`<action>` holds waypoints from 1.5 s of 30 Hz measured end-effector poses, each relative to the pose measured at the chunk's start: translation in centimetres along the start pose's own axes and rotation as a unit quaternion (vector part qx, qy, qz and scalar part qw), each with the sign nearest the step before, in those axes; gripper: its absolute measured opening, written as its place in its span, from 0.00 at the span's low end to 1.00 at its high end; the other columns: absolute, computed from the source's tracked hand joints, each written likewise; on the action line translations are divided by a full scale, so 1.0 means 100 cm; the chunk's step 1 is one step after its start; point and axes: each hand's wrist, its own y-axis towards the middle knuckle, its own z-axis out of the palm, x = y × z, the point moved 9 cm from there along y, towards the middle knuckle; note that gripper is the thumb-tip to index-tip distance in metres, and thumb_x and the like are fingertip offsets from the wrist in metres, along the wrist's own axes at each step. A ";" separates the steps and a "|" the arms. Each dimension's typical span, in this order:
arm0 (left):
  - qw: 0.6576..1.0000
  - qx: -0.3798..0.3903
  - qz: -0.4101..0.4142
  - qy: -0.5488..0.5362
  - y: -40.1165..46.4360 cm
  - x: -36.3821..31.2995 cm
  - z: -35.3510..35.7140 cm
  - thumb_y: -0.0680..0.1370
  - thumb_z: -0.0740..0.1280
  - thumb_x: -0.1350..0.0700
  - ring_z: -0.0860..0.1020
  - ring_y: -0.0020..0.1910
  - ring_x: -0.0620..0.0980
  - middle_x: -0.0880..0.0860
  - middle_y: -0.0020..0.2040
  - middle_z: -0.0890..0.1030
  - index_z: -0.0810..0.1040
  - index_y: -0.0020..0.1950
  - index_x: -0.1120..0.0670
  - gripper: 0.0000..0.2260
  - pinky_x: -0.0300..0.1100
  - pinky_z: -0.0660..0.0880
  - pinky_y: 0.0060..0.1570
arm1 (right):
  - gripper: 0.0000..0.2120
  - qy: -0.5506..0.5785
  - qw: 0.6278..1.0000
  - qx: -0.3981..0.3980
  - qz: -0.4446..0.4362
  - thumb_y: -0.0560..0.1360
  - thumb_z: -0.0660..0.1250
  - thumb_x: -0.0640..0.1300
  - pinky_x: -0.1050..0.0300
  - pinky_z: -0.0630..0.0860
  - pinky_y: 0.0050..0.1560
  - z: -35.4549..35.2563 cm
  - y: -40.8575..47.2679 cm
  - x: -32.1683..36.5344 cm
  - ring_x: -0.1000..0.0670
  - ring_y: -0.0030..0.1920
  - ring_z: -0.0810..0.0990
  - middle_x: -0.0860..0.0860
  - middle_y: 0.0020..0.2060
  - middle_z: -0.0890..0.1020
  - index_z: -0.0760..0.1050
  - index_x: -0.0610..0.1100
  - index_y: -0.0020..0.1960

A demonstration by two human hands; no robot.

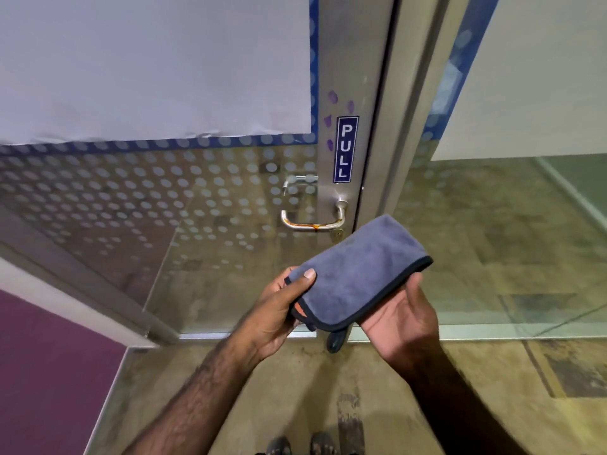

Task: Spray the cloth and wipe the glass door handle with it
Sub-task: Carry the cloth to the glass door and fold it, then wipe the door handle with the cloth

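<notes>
Grey cloth (358, 270), black-edged

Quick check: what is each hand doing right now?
Left hand: pinches the folded grey microfibre cloth at its near corner, thumb on top.
Right hand: open, palm up, fingers supporting the cloth from below.

Floor (295, 389) is worn, stained beige-brown concrete, with darker patchy squares showing at right and through the glass. A person's two feet (297, 444) in dark sandals stand on it at the bottom edge. A dark smudged streak runs just beside the right foot.
</notes>
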 end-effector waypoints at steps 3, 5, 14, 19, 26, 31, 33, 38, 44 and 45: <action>0.999 -0.009 0.014 0.039 0.005 -0.011 -0.006 0.80 0.74 0.44 0.84 0.37 0.54 0.55 0.46 0.85 0.81 0.59 0.55 0.16 0.45 0.79 0.30 | 0.33 -0.038 0.997 -0.071 -0.020 0.83 0.69 0.51 0.30 0.66 0.83 0.001 0.012 -0.004 0.37 0.82 0.72 0.41 0.82 0.72 0.65 0.45 0.86; 0.994 -0.024 0.038 0.103 0.010 -0.025 -0.014 0.81 0.70 0.40 0.85 0.39 0.55 0.55 0.46 0.86 0.82 0.59 0.55 0.19 0.47 0.83 0.33 | 0.28 -0.054 0.993 -0.093 -0.045 0.86 0.63 0.48 0.37 0.77 0.76 0.003 0.018 0.001 0.40 0.79 0.76 0.41 0.81 0.75 0.65 0.45 0.86; 0.499 -0.250 0.467 0.686 0.019 -0.152 -0.070 0.84 0.70 0.47 0.60 0.86 0.64 0.67 0.85 0.61 0.69 0.81 0.64 0.31 0.62 0.61 0.83 | 0.23 -0.144 0.974 -0.130 -0.121 0.87 0.63 0.48 0.44 0.84 0.67 0.021 0.023 0.039 0.43 0.74 0.82 0.44 0.75 0.82 0.72 0.47 0.81; 0.336 -0.228 0.489 0.772 0.061 -0.157 -0.090 0.85 0.66 0.43 0.49 0.88 0.65 0.66 0.88 0.47 0.53 0.88 0.60 0.39 0.72 0.49 0.83 | 0.24 -0.190 0.948 -0.171 -0.189 0.84 0.66 0.50 0.46 0.84 0.67 0.030 0.019 0.061 0.46 0.71 0.84 0.47 0.72 0.84 0.74 0.47 0.79; 0.252 -0.236 0.568 0.747 0.085 -0.167 -0.109 0.86 0.66 0.42 0.51 0.88 0.58 0.60 0.89 0.52 0.63 0.87 0.54 0.32 0.69 0.53 0.81 | 0.16 -0.341 0.858 -0.241 -0.299 0.79 0.73 0.59 0.53 0.86 0.62 0.064 0.012 0.101 0.51 0.65 0.87 0.54 0.63 0.89 0.85 0.56 0.64; 0.215 -0.235 0.610 0.726 0.098 -0.166 -0.120 0.83 0.68 0.39 0.54 0.88 0.58 0.59 0.88 0.57 0.63 0.87 0.53 0.36 0.66 0.53 0.82 | 0.19 -0.468 0.753 -0.292 -0.359 0.75 0.71 0.74 0.62 0.85 0.51 0.091 0.010 0.130 0.61 0.55 0.89 0.62 0.55 0.90 0.85 0.66 0.60; 0.208 -0.239 0.620 0.717 0.103 -0.164 -0.123 0.82 0.69 0.38 0.56 0.88 0.58 0.60 0.88 0.58 0.64 0.87 0.53 0.37 0.66 0.52 0.82 | 0.14 -0.507 0.703 -0.302 -0.396 0.77 0.71 0.70 0.62 0.84 0.50 0.102 0.014 0.142 0.63 0.51 0.87 0.63 0.51 0.90 0.85 0.67 0.58; 0.191 -0.240 0.646 0.699 0.106 -0.162 -0.124 0.81 0.68 0.38 0.57 0.87 0.58 0.60 0.87 0.60 0.65 0.86 0.53 0.37 0.67 0.51 0.83 | 0.10 -0.580 0.547 -0.318 -0.513 0.82 0.73 0.57 0.65 0.74 0.45 0.142 0.020 0.165 0.61 0.43 0.79 0.54 0.41 0.82 0.84 0.51 0.54; 0.188 -0.238 0.659 0.688 0.102 -0.162 -0.124 0.81 0.68 0.39 0.57 0.87 0.59 0.60 0.88 0.58 0.63 0.87 0.54 0.38 0.67 0.51 0.82 | 0.07 -0.579 0.390 -0.305 -0.647 0.75 0.73 0.30 0.73 0.67 0.51 0.200 0.026 0.150 0.56 0.46 0.69 0.36 0.45 0.76 0.83 0.30 0.53; 0.188 -0.238 0.660 0.687 0.101 -0.162 -0.123 0.82 0.68 0.39 0.58 0.86 0.59 0.60 0.88 0.58 0.63 0.87 0.54 0.38 0.67 0.51 0.82 | 0.11 -0.583 0.389 -0.294 -0.650 0.72 0.71 0.28 0.73 0.68 0.53 0.206 0.036 0.147 0.54 0.47 0.70 0.34 0.46 0.77 0.84 0.29 0.54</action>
